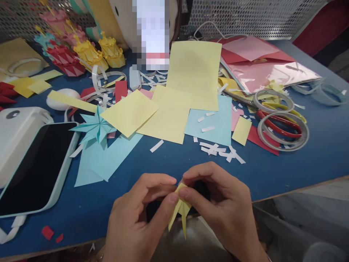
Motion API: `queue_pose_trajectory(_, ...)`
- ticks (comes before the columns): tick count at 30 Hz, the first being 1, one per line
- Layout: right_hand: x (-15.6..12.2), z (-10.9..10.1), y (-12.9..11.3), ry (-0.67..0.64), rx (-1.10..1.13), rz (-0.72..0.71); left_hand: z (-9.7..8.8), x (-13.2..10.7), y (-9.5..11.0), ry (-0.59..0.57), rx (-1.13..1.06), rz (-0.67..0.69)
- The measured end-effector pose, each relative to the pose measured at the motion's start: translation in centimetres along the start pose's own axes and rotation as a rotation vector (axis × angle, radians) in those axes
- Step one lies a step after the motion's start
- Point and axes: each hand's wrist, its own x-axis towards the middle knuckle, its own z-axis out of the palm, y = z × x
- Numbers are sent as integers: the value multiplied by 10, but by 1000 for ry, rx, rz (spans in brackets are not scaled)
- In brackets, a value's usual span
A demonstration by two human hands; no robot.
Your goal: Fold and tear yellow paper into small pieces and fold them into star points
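Observation:
Both my hands pinch one small folded yellow paper piece (180,210) at the near edge of the blue table (313,153). My left hand (139,214) grips its upper left with thumb and fingers closed. My right hand (220,207) pinches its top right. Two pointed flaps of the piece hang down between my hands. Beyond them lie yellow square sheets (131,112), a bigger yellow sheet (195,72) and light blue sheets (215,123). A folded light blue paper star (95,127) sits to the left.
A phone (35,167) lies face up at the left on a white device (16,134). Tape rolls (283,133) and red and yellow scissors (275,120) lie at the right, by pink and red sheets (261,69). Folded red and yellow paper models (81,54) stand at the back left. White scraps litter the table.

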Motion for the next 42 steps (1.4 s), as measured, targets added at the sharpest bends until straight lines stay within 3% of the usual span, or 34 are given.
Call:
queue_pose_trajectory(5,2,0,0,-44,28,16,-1,2,-3,-36,70,75)
queue_pose_trajectory(12,-2,-6,4,-119,202,37,-8,1,-6,119,268,147)
queue_pose_trajectory(16,-3,-7,5,-129,47,-2,-10,0,-9,156,325,151)
queue_pose_trajectory(20,-1,-6,4,-23,-50,-70,-11,0,-9,101,289,189)
queue_pose_trajectory(29,-4,-4,5,29,36,-40,-11,6,-7,-59,245,234)
queue_pose_trajectory(33,-4,-1,5,100,-100,-151,-10,8,-9,-118,288,288)
queue_pose_trajectory(36,-6,3,8,133,-172,-286,-11,8,-10,-98,289,291)
queue_pose_trajectory(42,-10,4,9,44,-296,-431,-13,8,-9,-79,305,224)
